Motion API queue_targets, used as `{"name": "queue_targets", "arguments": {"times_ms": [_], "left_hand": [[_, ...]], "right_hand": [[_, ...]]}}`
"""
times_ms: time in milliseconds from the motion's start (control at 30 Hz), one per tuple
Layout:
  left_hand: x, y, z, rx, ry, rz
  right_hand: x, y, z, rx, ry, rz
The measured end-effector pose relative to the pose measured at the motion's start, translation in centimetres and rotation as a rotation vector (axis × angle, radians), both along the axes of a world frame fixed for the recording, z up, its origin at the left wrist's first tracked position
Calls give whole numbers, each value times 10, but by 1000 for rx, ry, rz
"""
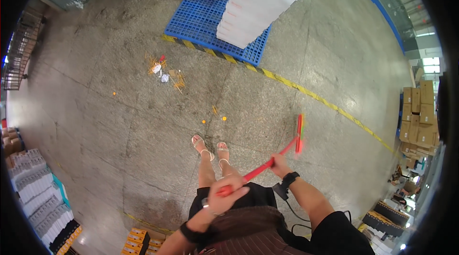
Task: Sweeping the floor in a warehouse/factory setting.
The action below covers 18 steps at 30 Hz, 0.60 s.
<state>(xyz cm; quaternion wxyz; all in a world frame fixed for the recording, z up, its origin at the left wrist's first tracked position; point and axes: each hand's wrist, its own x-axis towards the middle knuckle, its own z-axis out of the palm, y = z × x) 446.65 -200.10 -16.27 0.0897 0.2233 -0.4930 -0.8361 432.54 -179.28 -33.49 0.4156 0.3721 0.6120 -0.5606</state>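
Both my hands grip the red handle of a broom [259, 170], which slants across my front. My left hand [228, 194] is wrapped round its top end near my waist. Farther along the handle, my right hand [280, 165] is closed round it. The broom's red head [300, 133], with some green at its bristles, is to the right of my feet; whether it touches the floor I cannot tell. Ahead and to the left lies a litter heap [165, 73] of orange strips, crumpled white paper and a red bit. Small orange pieces [224, 118] lie before my feet.
Ahead, a blue plastic pallet [196, 18] carries stacked white boxes [258, 4]. Yellow-black floor tape [306, 91] runs past it to the right. Brown cartons [420, 116] are piled at the far right. White stacks [40, 197] stand at the left, near a wire cage [21, 47].
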Motion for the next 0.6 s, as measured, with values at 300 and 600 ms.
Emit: {"name": "queue_targets", "arguments": {"times_ms": [300, 600], "left_hand": [[23, -127, 101, -310, -155, 155], [35, -192, 181, -610, 114, 274]], "right_hand": [[94, -155, -30, -419, 305, 450], [90, -366, 110, -746, -292, 153]]}}
